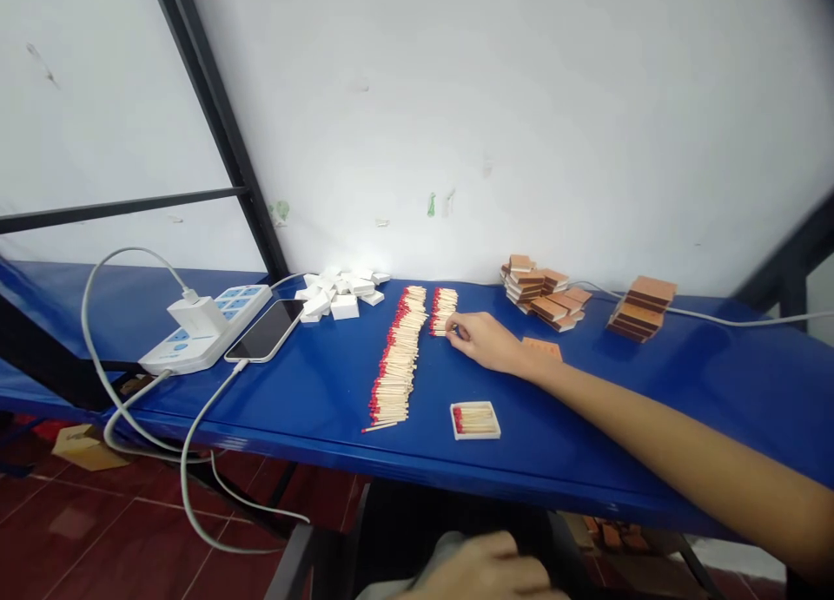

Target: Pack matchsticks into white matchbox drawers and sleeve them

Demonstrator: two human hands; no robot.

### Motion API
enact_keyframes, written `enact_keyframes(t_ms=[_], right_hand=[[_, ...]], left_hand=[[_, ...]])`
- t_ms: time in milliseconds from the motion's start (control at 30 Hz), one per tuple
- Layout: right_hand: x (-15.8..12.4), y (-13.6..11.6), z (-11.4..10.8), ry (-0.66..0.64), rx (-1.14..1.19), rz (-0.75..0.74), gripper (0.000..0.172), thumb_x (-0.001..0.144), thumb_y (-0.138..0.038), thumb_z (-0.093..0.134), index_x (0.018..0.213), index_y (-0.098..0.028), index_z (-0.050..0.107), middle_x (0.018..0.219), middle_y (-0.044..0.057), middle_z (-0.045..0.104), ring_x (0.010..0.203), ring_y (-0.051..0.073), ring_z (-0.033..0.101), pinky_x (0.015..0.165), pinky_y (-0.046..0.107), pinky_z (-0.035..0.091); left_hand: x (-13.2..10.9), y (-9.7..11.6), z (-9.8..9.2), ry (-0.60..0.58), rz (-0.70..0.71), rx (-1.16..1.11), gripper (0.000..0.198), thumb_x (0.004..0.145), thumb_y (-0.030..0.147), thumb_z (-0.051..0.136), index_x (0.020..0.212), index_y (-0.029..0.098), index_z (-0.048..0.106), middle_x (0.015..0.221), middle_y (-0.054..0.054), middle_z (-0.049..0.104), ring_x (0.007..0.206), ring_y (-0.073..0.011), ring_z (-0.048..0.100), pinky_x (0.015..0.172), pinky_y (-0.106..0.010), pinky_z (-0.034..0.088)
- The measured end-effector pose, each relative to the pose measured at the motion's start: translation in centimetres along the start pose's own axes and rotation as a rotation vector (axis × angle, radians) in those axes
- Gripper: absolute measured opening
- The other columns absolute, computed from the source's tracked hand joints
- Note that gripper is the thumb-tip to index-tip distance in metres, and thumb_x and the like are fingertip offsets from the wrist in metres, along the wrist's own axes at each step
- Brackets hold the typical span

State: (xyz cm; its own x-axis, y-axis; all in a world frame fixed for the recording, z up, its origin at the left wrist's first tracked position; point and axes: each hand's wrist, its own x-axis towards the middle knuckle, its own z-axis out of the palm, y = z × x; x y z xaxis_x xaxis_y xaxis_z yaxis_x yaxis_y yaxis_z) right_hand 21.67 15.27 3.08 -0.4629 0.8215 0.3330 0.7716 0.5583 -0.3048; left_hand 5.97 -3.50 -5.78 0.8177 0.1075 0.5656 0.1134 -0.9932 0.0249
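Observation:
My right hand (486,339) reaches over the blue table, its fingers drawn together at the lower end of a short row of red-tipped matches (444,303). The fingertips close on matches there, though how many is hidden. To the left runs a longer row of matches (399,357). Nearer the table's front edge lies a white matchbox tray (476,437) with several matches inside. Beside my right wrist, an orange-brown matchbox sleeve (543,348) lies flat, partly covered by the forearm. My left hand (486,574) is low over my lap, blurred, with its fingers unclear.
White matchbox trays (344,306) are heaped at the back. Brown matchboxes (544,292) are piled back right, and more are stacked (644,306) farther right. A phone (267,329) and power strip (201,339) with white cables occupy the left. A wall stands behind.

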Motion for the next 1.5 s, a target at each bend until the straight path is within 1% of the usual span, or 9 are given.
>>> enact_keyframes(t_ms=[100, 167, 233, 300, 500, 600, 800, 1033, 1500], right_hand=[[-0.2, 0.1, 0.1, 0.017, -0.004, -0.015, 0.011, 0.091, -0.021, 0.053, 0.094, -0.018, 0.063, 0.071, -0.001, 0.059, 0.060, 0.011, 0.048, 0.060, 0.023, 0.029], [-0.2, 0.2, 0.2, 0.015, -0.005, -0.028, 0.011, 0.091, -0.020, 0.052, 0.093, -0.018, 0.063, 0.071, -0.001, 0.059, 0.061, 0.011, 0.048, 0.060, 0.023, 0.029], [-0.2, 0.2, 0.3, 0.003, -0.001, -0.025, 0.010, 0.090, -0.020, 0.053, 0.089, -0.018, 0.063, 0.070, -0.001, 0.058, 0.061, 0.011, 0.047, 0.059, 0.023, 0.028], [-0.2, 0.2, 0.2, -0.008, 0.010, -0.011, 0.010, 0.090, -0.020, 0.054, 0.087, -0.018, 0.063, 0.069, -0.002, 0.057, 0.060, 0.010, 0.046, 0.059, 0.023, 0.027], [-0.7, 0.0, -0.3, -0.036, 0.026, -0.044, 0.009, 0.088, -0.020, 0.054, 0.084, -0.018, 0.062, 0.068, -0.002, 0.057, 0.058, 0.010, 0.045, 0.059, 0.023, 0.028], [-1.0, -0.2, -0.5, -0.036, 0.028, -0.058, 0.011, 0.089, -0.020, 0.054, 0.084, -0.018, 0.063, 0.069, -0.002, 0.057, 0.060, 0.011, 0.046, 0.060, 0.023, 0.029], [-1.0, -0.5, -0.5, -0.022, 0.021, -0.074, 0.012, 0.089, -0.020, 0.054, 0.086, -0.017, 0.064, 0.070, -0.001, 0.058, 0.060, 0.011, 0.046, 0.061, 0.023, 0.029], [-1.1, -0.5, -0.3, 0.001, 0.011, -0.050, 0.013, 0.090, -0.022, 0.054, 0.096, -0.017, 0.064, 0.070, -0.002, 0.057, 0.059, 0.011, 0.045, 0.060, 0.023, 0.028], [-1.0, -0.3, -0.2, -0.012, -0.019, -0.081, 0.024, 0.091, -0.024, 0.053, 0.106, -0.018, 0.072, 0.084, 0.004, 0.070, 0.072, 0.015, 0.058, 0.067, 0.025, 0.036]], left_hand=[[0.7, -1.1, -2.5, 0.207, -0.079, 0.064, 0.012, 0.091, 0.027, 0.062, 0.080, 0.022, 0.062, 0.062, 0.005, 0.055, 0.055, -0.0110, 0.045, 0.056, -0.029, 0.034], [0.7, -1.9, -4.8, 0.330, -0.126, 0.053, 0.031, 0.092, 0.030, 0.055, 0.064, 0.019, 0.051, 0.059, 0.002, 0.047, 0.059, -0.0134, 0.043, 0.059, -0.032, 0.031], [0.5, -2.8, -6.6, 0.503, -0.191, 0.062, 0.034, 0.086, 0.018, 0.050, 0.055, 0.019, 0.035, 0.053, 0.003, 0.035, 0.054, -0.0126, 0.034, 0.057, -0.033, 0.023], [0.2, -3.7, -7.6, 0.582, -0.191, 0.052, 0.031, 0.077, 0.007, 0.049, 0.057, 0.020, 0.030, 0.051, 0.005, 0.030, 0.051, -0.0119, 0.028, 0.056, -0.032, 0.018], [-0.1, -4.7, -8.1, 0.464, -0.303, 0.125, 0.010, 0.081, 0.011, 0.048, 0.081, 0.019, 0.053, 0.062, 0.000, 0.051, 0.054, -0.0139, 0.042, 0.053, -0.029, 0.031], [0.2, -4.5, -7.8, 0.370, -0.327, 0.253, 0.012, 0.083, 0.014, 0.050, 0.088, 0.018, 0.060, 0.071, -0.003, 0.060, 0.061, -0.0163, 0.051, 0.058, -0.030, 0.040], [0.5, -4.2, -7.7, 0.324, -0.431, 0.273, 0.023, 0.083, 0.018, 0.052, 0.104, 0.017, 0.063, 0.099, -0.010, 0.065, 0.082, -0.0224, 0.057, 0.073, -0.036, 0.047], [0.4, -4.2, -7.3, 0.155, -0.516, 0.362, 0.039, 0.088, 0.028, 0.053, 0.125, 0.017, 0.058, 0.126, -0.011, 0.063, 0.105, -0.0310, 0.055, 0.087, -0.047, 0.043], [0.4, -4.1, -7.1, 0.172, -0.525, 0.393, 0.039, 0.088, 0.029, 0.053, 0.124, 0.017, 0.059, 0.127, -0.009, 0.064, 0.106, -0.0296, 0.056, 0.089, -0.045, 0.041]])
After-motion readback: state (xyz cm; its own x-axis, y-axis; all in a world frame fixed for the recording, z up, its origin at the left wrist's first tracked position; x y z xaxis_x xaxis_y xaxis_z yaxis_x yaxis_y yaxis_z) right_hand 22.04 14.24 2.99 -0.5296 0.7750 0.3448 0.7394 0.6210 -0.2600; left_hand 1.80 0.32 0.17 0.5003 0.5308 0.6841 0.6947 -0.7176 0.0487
